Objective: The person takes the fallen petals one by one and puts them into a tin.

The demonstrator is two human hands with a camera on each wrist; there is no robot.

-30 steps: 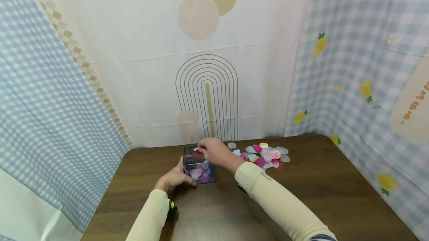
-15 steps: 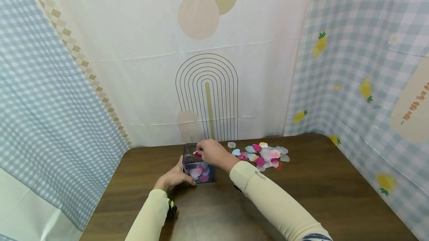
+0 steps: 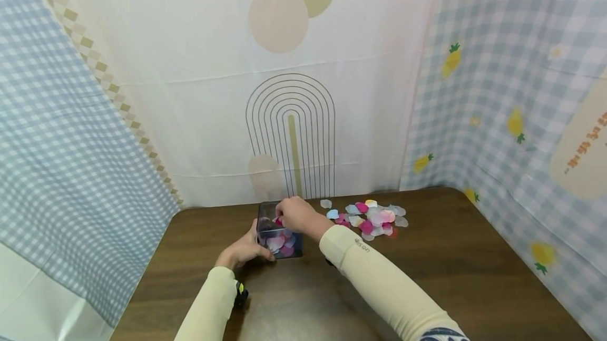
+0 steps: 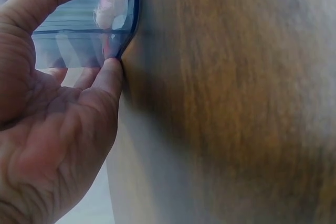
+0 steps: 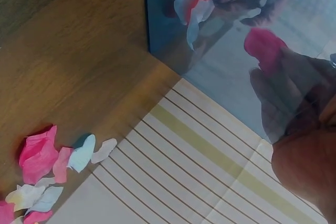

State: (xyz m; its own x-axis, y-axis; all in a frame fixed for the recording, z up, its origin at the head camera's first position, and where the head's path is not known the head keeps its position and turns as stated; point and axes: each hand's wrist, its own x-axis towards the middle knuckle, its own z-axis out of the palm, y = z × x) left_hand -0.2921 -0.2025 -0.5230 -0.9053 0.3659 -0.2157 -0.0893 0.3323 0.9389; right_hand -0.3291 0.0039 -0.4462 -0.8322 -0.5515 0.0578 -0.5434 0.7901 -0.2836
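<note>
A clear, bluish square plastic box [image 3: 297, 251] stands on the table with colourful fake flower petals [image 3: 276, 243] heaped inside. My left hand [image 3: 243, 250] grips its near left side, thumb across the front and the other fingers round the side and lower edge; the left wrist view has those fingers by the box's bottom corner. My right hand [image 3: 299, 215] reaches in over the open top, fingertips below the rim. Between them it pinches a magenta petal [image 5: 262, 48], seen through the wall in the right wrist view, above the petals in the box.
Right of the box lies a loose pile of pink, white, blue and magenta petals [image 3: 377, 218] on the brown wooden table [image 3: 427, 278]. A patterned cloth [image 3: 365, 119] hangs right behind the table's back edge, with checked cloths [image 3: 493, 83] at the sides.
My right hand, holding the magenta petal, has sunk slightly lower into the box. The left hand keeps its grip, and the box stays in place.
</note>
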